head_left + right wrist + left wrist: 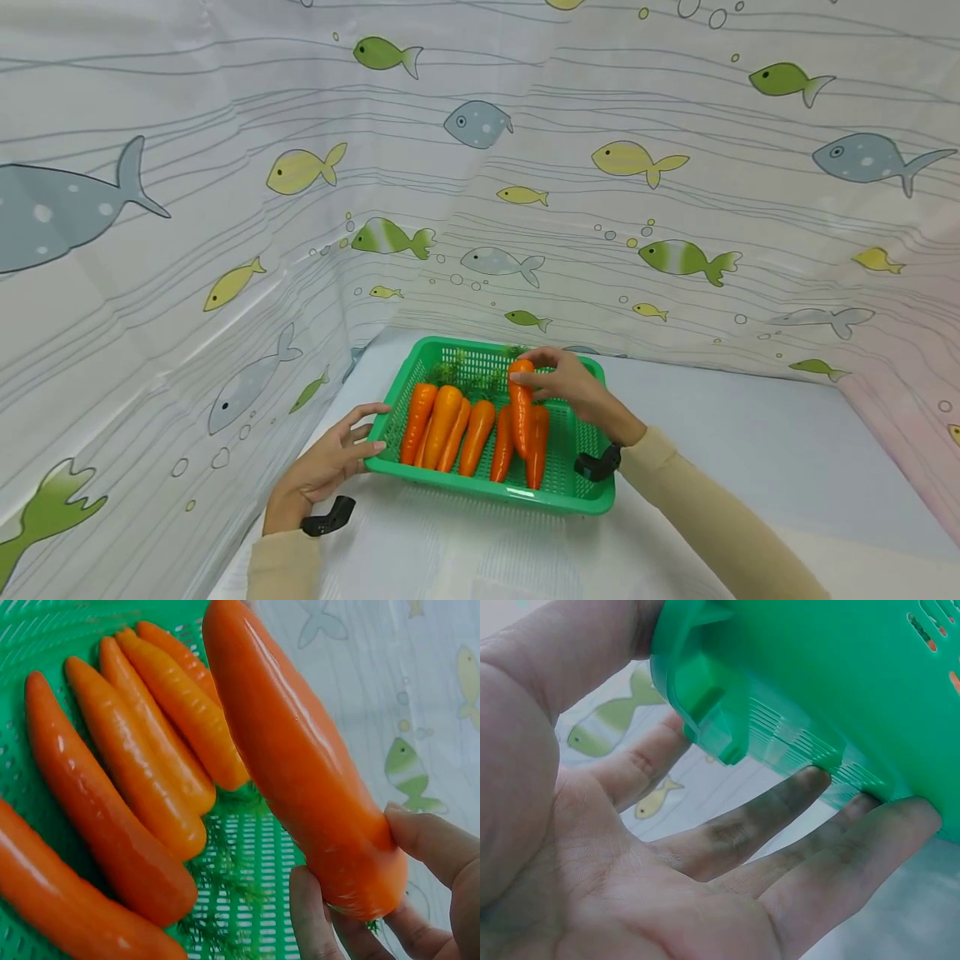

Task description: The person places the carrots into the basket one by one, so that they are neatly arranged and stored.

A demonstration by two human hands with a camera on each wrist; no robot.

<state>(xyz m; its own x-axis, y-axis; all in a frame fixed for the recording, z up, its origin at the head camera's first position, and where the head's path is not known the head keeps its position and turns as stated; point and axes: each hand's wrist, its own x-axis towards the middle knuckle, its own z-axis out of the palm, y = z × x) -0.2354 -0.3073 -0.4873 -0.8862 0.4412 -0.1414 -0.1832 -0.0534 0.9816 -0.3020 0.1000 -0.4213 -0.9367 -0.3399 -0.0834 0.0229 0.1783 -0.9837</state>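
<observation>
A carrot (pixel 521 408) with a smooth, glossy orange skin is pinched at its thick end by my right hand (pixel 564 381), thumb on one side and fingers on the other. It stands over the green basket (pixel 491 495), its narrow end pointing down among the others. In the right wrist view the held carrot (pixel 300 757) is close up, and several more carrots (pixel 135 757) lie side by side behind it. My left hand (pixel 333 458) holds the basket's left end, with the thumb at the rim and the fingers (pixel 757 817) against the outer wall in the left wrist view.
Feathery green tops (pixel 487 382) lie along the basket's far side, beyond the carrots. The basket stands on a white table (pixel 697 417). Behind and to the left, a fish-patterned sheet (pixel 570 225) hangs as a wall.
</observation>
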